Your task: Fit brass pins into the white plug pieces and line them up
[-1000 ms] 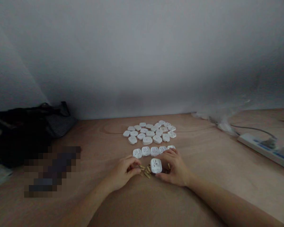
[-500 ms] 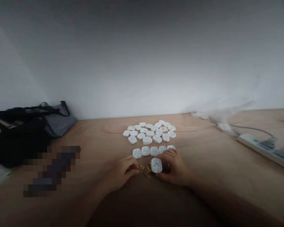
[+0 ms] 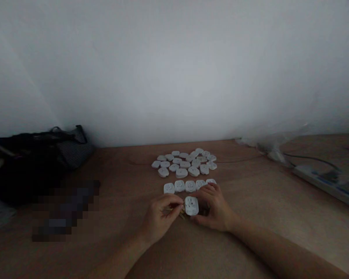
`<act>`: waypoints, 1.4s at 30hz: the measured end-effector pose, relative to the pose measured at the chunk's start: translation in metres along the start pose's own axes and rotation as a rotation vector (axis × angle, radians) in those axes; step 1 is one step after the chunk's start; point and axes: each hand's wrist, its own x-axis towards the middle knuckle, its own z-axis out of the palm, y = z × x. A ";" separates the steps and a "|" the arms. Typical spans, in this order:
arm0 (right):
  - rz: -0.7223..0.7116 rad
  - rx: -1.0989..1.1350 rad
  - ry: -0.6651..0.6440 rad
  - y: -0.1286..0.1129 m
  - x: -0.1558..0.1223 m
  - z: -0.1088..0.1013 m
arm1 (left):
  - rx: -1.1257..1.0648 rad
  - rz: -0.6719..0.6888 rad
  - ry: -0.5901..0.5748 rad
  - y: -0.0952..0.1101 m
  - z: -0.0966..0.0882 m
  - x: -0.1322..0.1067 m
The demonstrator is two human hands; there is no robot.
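Observation:
My right hand [image 3: 213, 207] is closed on a white socket faceplate [image 3: 191, 205], holding it tilted up on the wooden table [image 3: 261, 201]. Touching the faceplate's left edge, my left hand [image 3: 163, 215] pinches its fingers together; whatever sits in the pinch is too small to name. Small brass pieces [image 3: 181, 214] lie under and between the two hands. Just beyond my fingers runs a row of white faceplates [image 3: 180, 186], and a cluster of several more faceplates [image 3: 184, 164] lies farther back.
A dark bag [image 3: 37, 159] sits at the left against the white wall. A white power strip [image 3: 325, 179] with a cable lies at the right, with crumpled clear plastic [image 3: 272, 145] behind it. A blurred dark patch [image 3: 65, 209] is on the table left of my hands.
My left hand has moved right from the brass pieces up to the faceplate's edge, fingers pinched. The right hand has kept hold of the faceplate in about the same place.

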 end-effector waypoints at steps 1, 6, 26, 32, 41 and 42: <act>0.001 0.000 0.001 -0.001 0.000 0.000 | 0.003 0.030 0.002 0.001 0.000 0.000; 0.001 -0.004 0.007 -0.002 0.000 -0.001 | 0.026 0.063 0.002 0.000 0.002 -0.001; -0.021 0.009 0.003 -0.002 -0.001 -0.001 | 0.048 0.143 -0.021 0.003 0.007 -0.001; -0.032 -0.002 0.003 -0.001 -0.001 -0.001 | 0.117 -0.136 0.013 0.001 0.004 0.002; -0.100 -0.014 0.022 -0.005 -0.003 -0.003 | 0.099 -0.197 -0.126 0.005 0.013 0.006; -0.096 -0.015 0.020 -0.004 -0.003 -0.003 | 0.113 -0.193 -0.120 0.003 0.009 0.007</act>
